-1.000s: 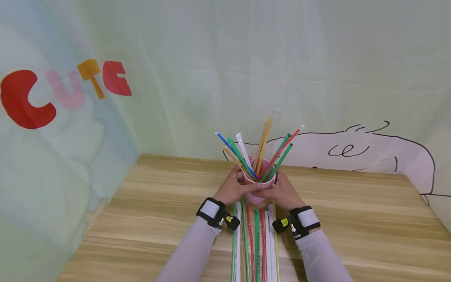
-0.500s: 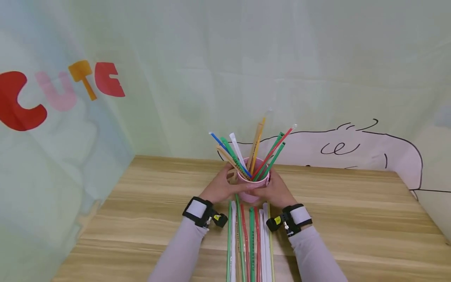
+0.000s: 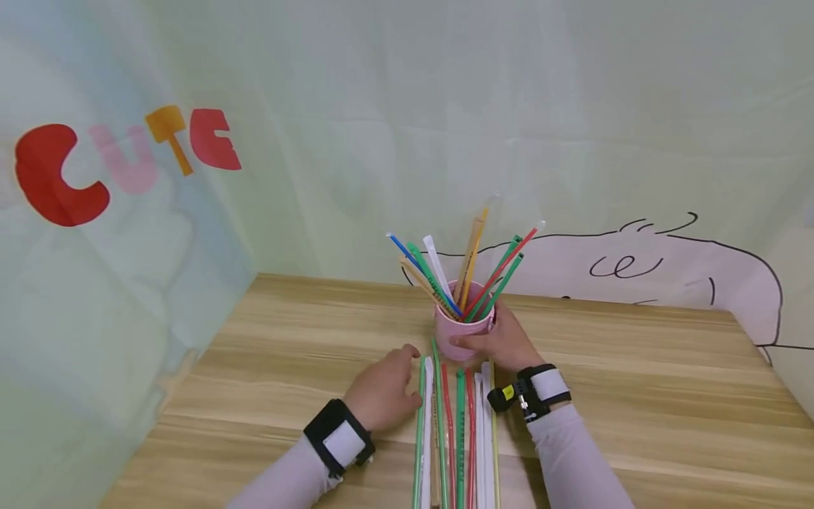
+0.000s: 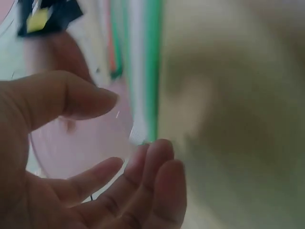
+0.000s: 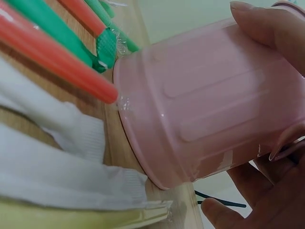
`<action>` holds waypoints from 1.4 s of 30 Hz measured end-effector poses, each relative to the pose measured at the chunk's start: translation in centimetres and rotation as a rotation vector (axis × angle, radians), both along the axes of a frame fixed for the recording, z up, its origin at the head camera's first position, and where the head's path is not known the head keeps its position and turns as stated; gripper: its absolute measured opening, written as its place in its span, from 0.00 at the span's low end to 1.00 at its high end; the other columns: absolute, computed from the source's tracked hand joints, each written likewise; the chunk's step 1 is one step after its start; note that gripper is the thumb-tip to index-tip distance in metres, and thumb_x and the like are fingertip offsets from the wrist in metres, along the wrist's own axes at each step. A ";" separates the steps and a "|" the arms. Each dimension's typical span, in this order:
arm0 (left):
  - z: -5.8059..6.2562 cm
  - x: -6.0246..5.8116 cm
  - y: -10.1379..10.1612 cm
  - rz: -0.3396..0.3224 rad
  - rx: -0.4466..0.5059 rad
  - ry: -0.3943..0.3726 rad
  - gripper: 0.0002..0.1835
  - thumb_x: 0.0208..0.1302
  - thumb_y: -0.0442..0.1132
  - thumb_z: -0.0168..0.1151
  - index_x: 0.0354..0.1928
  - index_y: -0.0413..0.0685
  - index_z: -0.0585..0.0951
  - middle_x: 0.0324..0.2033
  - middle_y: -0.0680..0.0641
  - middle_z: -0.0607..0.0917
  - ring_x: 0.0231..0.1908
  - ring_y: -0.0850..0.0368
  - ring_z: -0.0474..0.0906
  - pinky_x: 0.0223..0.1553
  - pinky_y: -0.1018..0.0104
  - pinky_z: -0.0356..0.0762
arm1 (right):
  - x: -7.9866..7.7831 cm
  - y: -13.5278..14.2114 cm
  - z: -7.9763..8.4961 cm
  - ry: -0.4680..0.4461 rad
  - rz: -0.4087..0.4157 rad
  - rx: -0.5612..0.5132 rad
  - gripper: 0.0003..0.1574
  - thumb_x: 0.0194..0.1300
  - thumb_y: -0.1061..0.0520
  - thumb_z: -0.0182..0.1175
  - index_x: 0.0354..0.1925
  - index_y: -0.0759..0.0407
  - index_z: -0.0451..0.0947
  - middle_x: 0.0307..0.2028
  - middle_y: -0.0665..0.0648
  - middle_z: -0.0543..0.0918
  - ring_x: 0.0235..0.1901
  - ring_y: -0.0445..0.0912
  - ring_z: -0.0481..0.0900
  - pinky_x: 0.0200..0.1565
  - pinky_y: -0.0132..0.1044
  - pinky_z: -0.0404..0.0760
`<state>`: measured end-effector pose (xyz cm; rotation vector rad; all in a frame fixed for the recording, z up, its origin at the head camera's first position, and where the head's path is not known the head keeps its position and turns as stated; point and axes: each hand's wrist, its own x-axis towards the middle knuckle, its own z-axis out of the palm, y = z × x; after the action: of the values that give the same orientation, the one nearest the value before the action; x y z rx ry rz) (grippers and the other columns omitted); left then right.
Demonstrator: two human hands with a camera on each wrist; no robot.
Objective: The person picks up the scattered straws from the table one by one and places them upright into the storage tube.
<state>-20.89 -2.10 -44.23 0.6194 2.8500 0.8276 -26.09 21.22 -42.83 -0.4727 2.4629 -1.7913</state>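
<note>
A pink bucket-shaped cup (image 3: 449, 338) stands upright on the wooden table, with wrapped drinking straws (image 3: 439, 272) in several colours fanning out of it. My right hand (image 3: 510, 342) grips the cup's right side; in the right wrist view the thumb (image 5: 267, 24) lies on its wall and the fingers are round the other side. Nearer to me, a row of wrapped straws (image 3: 461, 431) in green, white, red, brown and yellow lies lengthwise. Just left of that row is my left hand (image 3: 381, 390), fingers loosely bent, holding nothing. Its wrist view is blurred.
The wooden table (image 3: 286, 367) extends to both sides of the straws. Behind it hangs a pale printed cloth (image 3: 356, 177) with large letters at left and a line drawing at right. Each wrist wears a black strap (image 3: 340, 438).
My left hand has let go of the cup and moved down and left, beside the straw row. My right hand still holds the cup. The head view has shifted slightly.
</note>
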 end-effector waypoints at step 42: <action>4.0 -0.3 -2.3 0.232 0.298 0.122 0.23 0.53 0.37 0.64 0.52 0.38 0.75 0.25 0.51 0.80 0.21 0.62 0.74 0.20 0.65 0.72 | -1.9 0.6 -3.5 0.050 -0.024 -0.019 0.53 0.46 0.55 0.78 0.66 0.46 0.61 0.56 0.54 0.76 0.54 0.46 0.72 0.62 0.57 0.66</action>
<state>-21.22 -4.38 -40.23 0.3809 2.9718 1.3117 -28.02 21.81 -46.30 -0.4970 2.4964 -1.8358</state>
